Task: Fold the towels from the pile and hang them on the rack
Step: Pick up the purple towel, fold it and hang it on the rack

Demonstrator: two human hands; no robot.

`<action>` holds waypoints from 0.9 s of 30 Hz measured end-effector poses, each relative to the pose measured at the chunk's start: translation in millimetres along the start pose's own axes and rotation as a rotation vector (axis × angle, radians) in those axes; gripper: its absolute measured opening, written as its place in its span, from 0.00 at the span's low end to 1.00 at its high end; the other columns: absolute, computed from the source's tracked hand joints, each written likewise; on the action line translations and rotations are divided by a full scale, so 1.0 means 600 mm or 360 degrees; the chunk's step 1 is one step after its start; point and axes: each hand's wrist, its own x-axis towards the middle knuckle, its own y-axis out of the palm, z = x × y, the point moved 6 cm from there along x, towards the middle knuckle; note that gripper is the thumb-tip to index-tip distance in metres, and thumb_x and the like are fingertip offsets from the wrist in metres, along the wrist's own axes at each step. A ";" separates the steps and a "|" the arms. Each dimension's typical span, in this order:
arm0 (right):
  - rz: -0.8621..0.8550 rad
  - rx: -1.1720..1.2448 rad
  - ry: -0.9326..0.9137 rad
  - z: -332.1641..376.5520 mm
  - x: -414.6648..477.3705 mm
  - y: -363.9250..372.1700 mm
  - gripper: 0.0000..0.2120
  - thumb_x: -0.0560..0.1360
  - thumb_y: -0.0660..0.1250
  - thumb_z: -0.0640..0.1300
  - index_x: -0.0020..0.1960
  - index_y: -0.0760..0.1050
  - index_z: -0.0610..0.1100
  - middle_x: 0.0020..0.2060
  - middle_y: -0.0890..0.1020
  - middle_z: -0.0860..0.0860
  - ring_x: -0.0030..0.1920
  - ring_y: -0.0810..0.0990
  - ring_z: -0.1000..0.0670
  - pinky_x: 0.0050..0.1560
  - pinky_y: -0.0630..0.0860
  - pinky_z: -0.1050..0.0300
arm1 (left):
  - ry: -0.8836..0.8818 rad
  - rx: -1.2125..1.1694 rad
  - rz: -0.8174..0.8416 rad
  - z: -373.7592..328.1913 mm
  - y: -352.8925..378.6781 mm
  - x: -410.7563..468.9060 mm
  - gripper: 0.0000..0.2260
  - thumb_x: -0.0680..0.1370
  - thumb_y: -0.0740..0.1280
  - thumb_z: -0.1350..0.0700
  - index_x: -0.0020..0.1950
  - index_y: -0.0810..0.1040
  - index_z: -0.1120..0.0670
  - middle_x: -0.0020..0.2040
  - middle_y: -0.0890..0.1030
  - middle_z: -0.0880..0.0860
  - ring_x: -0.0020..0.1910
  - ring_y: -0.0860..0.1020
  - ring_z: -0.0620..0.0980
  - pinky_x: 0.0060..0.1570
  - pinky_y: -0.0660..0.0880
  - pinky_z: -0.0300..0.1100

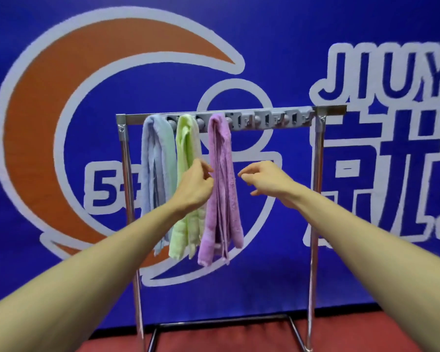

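Observation:
A metal rack [318,153] stands in front of me, its top bar fitted with a grey strip of hooks [269,120]. Three folded towels hang side by side on the left half of the bar: a pale blue towel [155,158], a light green towel [186,146] and a purple towel [222,174]. My left hand [196,184] is at the purple towel's left edge, fingers curled and touching or nearly touching it. A little to the right of that towel, my right hand [267,179] hangs with fingers loosely apart and nothing in it. The pile is out of view.
A large blue banner [366,34] with an orange crescent logo and white lettering fills the wall behind the rack. The rack's base bars [221,323] rest on a red floor [252,339]. The right half of the hook strip carries no towel.

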 end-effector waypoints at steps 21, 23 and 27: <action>0.0549 0.0124 0.0759 -0.420 -0.202 0.234 0.08 0.77 0.63 0.38 0.46 0.81 0.40 0.44 0.82 0.45 0.42 0.80 0.48 0.47 0.80 0.49 | -0.0232 0.0234 0.1426 0.246 0.315 -0.336 0.05 0.77 0.64 0.60 0.43 0.75 0.50 0.42 0.78 0.45 0.42 0.75 0.45 0.47 0.71 0.36; 0.0603 0.0144 0.0850 -0.471 -0.220 0.272 0.09 0.77 0.62 0.37 0.46 0.81 0.40 0.41 0.82 0.48 0.39 0.79 0.51 0.44 0.80 0.52 | -0.0266 0.0301 0.1521 0.287 0.342 -0.359 0.04 0.77 0.65 0.60 0.44 0.76 0.52 0.42 0.78 0.45 0.42 0.75 0.44 0.45 0.70 0.32; 0.0661 0.0211 0.1012 -0.547 -0.252 0.338 0.09 0.77 0.62 0.38 0.48 0.81 0.39 0.39 0.81 0.48 0.37 0.78 0.53 0.37 0.77 0.61 | -0.0352 0.0407 0.1694 0.347 0.371 -0.405 0.04 0.75 0.63 0.59 0.46 0.76 0.51 0.48 0.81 0.49 0.49 0.78 0.51 0.54 0.75 0.46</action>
